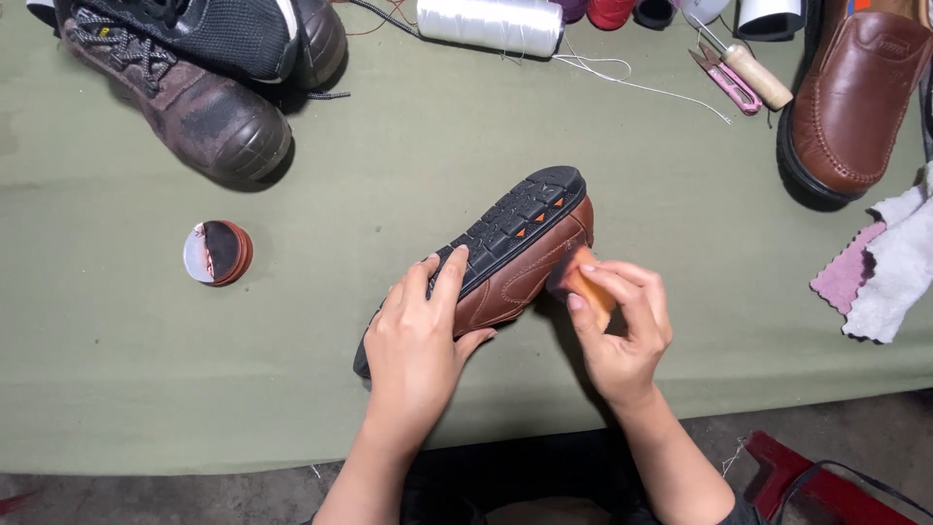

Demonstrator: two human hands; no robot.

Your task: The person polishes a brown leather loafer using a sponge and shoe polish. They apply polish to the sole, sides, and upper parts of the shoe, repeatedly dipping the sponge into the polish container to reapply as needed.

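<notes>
The green-covered desk (408,156) carries a brown shoe (505,267) at its centre, tipped on its side with the black sole turned up toward twelve o'clock, so the leather flank faces the person. The left hand (418,335) clamps the heel end to steady it. At three o'clock of the shoe, the right hand (622,326) pinches a small orange sponge (586,282) against the leather, grip closed.

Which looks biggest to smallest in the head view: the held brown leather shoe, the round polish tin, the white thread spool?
1. Brown leather shoe with black sole, held on its side.
2. White thread spool, partly cut off, so unsure.
3. Round polish tin, looks close to the spool.
</notes>
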